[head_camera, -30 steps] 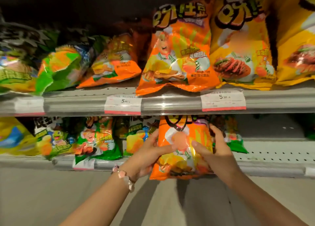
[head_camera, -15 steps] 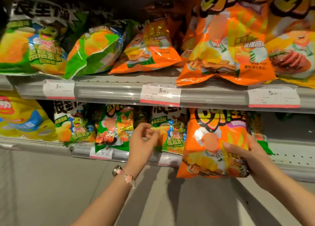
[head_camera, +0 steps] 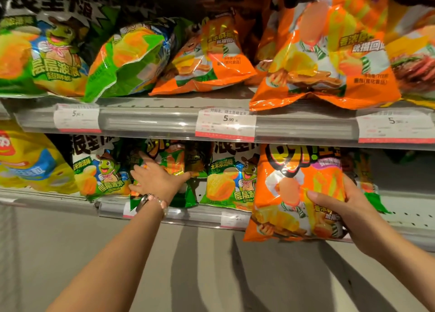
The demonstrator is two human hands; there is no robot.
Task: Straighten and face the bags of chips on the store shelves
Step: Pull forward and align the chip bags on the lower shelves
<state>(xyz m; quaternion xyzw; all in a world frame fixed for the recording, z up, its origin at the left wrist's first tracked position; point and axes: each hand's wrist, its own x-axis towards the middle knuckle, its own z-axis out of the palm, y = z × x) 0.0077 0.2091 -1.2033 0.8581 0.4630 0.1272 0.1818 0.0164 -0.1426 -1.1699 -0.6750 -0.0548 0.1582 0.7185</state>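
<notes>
Now that my left hand [head_camera: 158,182] has let go of the orange bag [head_camera: 296,194] and gone across to nine o'clock, my two hands are working on separate bags: a second ago both were clasped round that one orange bag, and half a second ago the left was only partway over, fingers loosely curled in front of the lower shelf [head_camera: 113,209]. It now lies flat with fingers spread on the green-and-orange bag [head_camera: 175,168] in the middle of that shelf, pressing on its front rather than gripping it. My right hand [head_camera: 339,208] grips the orange bag alone by its right edge, thumb across the printed face and fingers behind, holding it upright with its front toward me at three o'clock, its bottom hanging just past the shelf lip. I judge that bag to be nearly faced but not yet set down. The left hand's move suggests the next job is squaring up the middle bag, which sits between two green bags [head_camera: 103,172] and leans a little. On the upper shelf [head_camera: 150,121], at twelve o'clock, a crumpled green bag [head_camera: 127,59] and a smaller orange bag [head_camera: 209,57] lie tilted and overlapping, so I reckon that row remains to be straightened.
</notes>
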